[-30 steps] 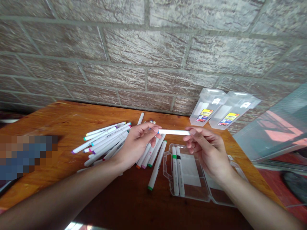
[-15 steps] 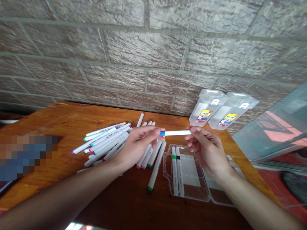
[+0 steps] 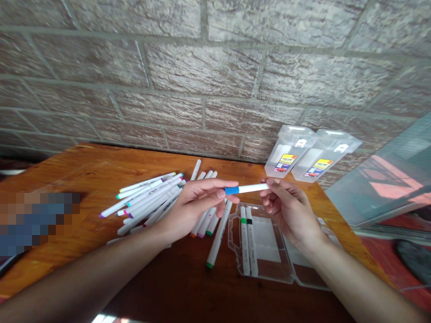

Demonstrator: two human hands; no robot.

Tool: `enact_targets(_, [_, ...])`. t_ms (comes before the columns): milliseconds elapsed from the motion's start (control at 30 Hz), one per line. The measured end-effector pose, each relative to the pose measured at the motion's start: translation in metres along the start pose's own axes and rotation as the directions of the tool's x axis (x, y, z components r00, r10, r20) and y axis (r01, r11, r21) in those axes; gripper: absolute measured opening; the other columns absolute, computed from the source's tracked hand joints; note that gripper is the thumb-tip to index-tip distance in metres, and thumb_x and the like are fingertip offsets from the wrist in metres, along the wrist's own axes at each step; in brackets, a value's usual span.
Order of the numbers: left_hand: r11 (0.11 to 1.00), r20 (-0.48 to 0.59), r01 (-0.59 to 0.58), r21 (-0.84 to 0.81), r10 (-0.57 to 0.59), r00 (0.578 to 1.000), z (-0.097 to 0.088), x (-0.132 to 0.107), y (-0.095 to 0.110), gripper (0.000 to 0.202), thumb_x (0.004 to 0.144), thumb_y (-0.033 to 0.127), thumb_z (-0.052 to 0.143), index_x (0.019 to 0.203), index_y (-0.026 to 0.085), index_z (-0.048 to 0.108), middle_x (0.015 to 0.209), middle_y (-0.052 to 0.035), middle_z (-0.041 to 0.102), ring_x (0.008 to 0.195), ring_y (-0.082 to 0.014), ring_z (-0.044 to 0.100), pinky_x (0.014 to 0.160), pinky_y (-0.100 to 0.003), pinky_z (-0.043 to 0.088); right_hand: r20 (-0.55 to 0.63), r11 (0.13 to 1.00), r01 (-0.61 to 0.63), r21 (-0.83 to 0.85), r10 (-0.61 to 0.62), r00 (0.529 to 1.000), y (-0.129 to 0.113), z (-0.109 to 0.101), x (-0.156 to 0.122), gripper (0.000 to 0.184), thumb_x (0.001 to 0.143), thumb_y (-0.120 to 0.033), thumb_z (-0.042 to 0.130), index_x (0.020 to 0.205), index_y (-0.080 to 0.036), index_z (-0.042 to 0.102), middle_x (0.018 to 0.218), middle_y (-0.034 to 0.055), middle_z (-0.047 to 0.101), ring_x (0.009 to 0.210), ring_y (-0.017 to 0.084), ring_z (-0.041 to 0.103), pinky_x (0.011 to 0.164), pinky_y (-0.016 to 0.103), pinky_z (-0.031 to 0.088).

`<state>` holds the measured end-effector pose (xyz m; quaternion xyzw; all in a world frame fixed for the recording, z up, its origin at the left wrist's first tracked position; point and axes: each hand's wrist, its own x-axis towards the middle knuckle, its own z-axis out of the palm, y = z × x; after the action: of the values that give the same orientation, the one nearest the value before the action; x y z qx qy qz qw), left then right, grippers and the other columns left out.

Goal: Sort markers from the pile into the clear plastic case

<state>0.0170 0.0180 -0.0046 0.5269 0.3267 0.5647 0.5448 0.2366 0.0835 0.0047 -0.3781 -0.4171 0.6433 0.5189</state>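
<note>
A white marker with a blue cap [image 3: 252, 188] is held level above the table between both hands. My left hand [image 3: 198, 199] has its thumb and fingers about the blue cap. The plain white end is pinched by the thumb and fingers of my right hand [image 3: 291, 208]. Below my right hand lies an open clear plastic case [image 3: 269, 273], partly covered by the wrist. In its left side, two white markers with green and black bands [image 3: 249, 246] lie side by side. Loose white markers [image 3: 151, 197] with coloured ends are spread beneath and left of my left hand.
Two closed translucent cases [image 3: 311, 166] with yellow labels stand against the brick wall [image 3: 222, 116] at the back right. One green-ended marker [image 3: 218, 237] lies just left of the open case. A pixelated area covers the table's left side [image 3: 37, 220].
The fingers of my left hand have shifted on the marker, baring more of the blue cap, and the cap end has dipped slightly. My right hand keeps its pinch on the white end.
</note>
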Motion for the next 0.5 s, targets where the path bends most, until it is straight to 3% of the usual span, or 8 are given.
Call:
enact_targets(233, [0.997,0.010,0.030,-0.067,-0.029,1.000,0.0019,-0.0004,0.0016,0.029,0.093,0.030,0.071,0.118,0.020,0.079,0.097,-0.0129,0.079,0.064,-0.0147,0.061,0.065,-0.030,0.046,-0.004,1.000,-0.003,0.002,0.003,1.000,-0.0009,0.0010,-0.0013,0.029,0.068,-0.035,0.091,0.085,-0.015,0.078,0.064,0.0013,0.070,0.047,0.008,0.055,0.040,0.018,0.043])
enact_targets(500, [0.973,0.029,0.073,-0.220,-0.068,0.997,0.0058,0.0022,0.0035,0.019,0.089,0.028,0.076,0.103,0.019,0.083,0.085,-0.0115,0.079,0.066,-0.0147,0.064,0.060,-0.025,0.043,0.000,1.000,-0.004,0.001,0.004,1.000,-0.0011,0.0025,-0.0031,0.028,0.069,-0.034,0.091,0.085,-0.016,0.079,0.064,0.0020,0.071,0.048,0.008,0.055,0.039,0.016,0.042])
